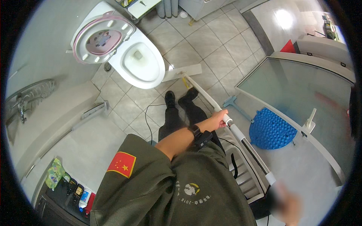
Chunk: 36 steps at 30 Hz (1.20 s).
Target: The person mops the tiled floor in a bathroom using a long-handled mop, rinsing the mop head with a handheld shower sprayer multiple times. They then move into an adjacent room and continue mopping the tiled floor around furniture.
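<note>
A long white-and-metal telescopic pole (205,96) runs slantwise from the lower right to a flat, pale mop or squeegee head (193,69) on the tiled floor beside the toilet bowl (141,62). My left hand (222,120), with a dark watch on its wrist, is closed round the middle of the pole. Lower right, my right hand (291,207) is blurred and holds the pole near its upper end. The toilet's lid and pink-rimmed seat (80,42) stand raised. My two black-shod feet (170,99) are just below the mop head.
A light-blue squeegee (239,108) and a blue bumpy mat (270,130) are right of the pole, near a glass door (299,76). A black cable (145,118) lies on the floor. A white slatted object (246,172) stands near my right side. Bottles (84,197) are at lower left.
</note>
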Motion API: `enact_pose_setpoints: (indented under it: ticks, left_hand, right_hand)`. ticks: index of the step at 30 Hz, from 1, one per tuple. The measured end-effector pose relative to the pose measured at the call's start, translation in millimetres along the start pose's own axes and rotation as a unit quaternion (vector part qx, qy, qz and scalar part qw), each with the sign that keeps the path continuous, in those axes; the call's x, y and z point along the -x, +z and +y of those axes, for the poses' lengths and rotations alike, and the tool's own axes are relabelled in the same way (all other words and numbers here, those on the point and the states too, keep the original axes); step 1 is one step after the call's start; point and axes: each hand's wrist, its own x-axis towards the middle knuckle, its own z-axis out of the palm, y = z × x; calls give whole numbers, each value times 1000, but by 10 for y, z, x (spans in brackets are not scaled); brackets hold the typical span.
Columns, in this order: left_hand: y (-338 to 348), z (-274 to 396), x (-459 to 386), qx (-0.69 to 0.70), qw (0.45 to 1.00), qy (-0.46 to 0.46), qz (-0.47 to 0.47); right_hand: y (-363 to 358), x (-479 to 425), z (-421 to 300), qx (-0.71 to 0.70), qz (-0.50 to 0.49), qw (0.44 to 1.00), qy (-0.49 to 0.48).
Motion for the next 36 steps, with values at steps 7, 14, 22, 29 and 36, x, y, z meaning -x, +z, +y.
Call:
enact_pose_setpoints:
  ticks: [7,14,22,29,36]
  left_hand:
    - [-10,299,-98,-23,999,49,3]
    - [-176,821,-255,-38,992,102,58]
    - [-213,589,11,-98,988,94,74]
    - [-227,383,345,-85,995,61,-4]
    - [140,899,252,0,992,106,-74]
  right_hand:
    - [444,-49,5,73,-38,995,55]
    - [685,-458,-204,16,-21,999,39]
    - [379,-298,-363,9,-51,999,-2]
    - [-176,-196,-80,-254,-136,957,36]
    - [-1537,-1027,281,-387,-226,871,201]
